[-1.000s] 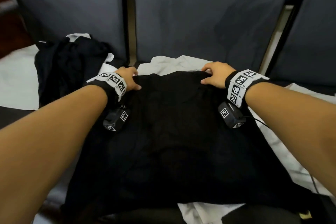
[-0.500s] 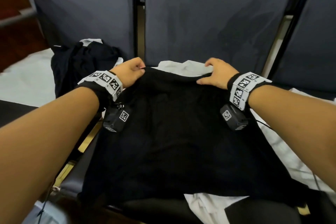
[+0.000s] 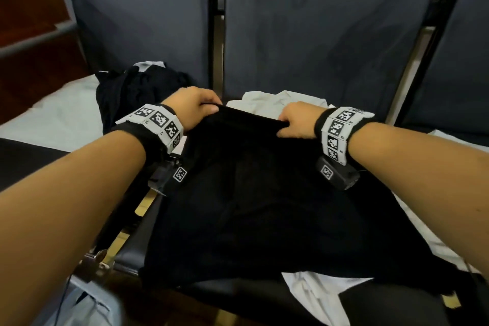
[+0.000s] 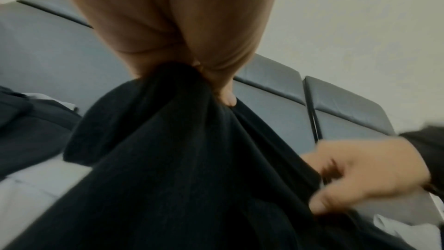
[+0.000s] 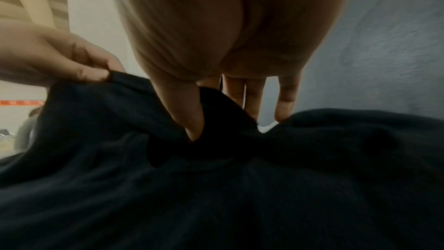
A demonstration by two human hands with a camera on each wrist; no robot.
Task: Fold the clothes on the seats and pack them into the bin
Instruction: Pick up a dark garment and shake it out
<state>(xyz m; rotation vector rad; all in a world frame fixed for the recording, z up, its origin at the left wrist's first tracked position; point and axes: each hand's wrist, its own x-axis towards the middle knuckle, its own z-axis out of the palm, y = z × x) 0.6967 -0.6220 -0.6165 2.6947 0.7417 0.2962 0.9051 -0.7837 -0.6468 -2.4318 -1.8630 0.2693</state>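
Black knit fabric, a soft dark garment [image 3: 254, 193], lies spread over the dark padded seat [image 3: 211, 291], its far edge lifted off the cushion. My left hand [image 3: 193, 106] pinches that edge at one corner, my right hand [image 3: 296, 122] pinches the other, thumb tucked into a fold. White cloth [image 3: 280, 103] lies beneath it. A crumpled black heap of clothing [image 3: 137, 90] sits on the neighbouring seat.

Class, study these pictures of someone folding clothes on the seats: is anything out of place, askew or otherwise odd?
Nothing is damaged. Both hands, left hand and right hand, pinch the black garment. A crumpled dark heap sits unfolded on the left seat.
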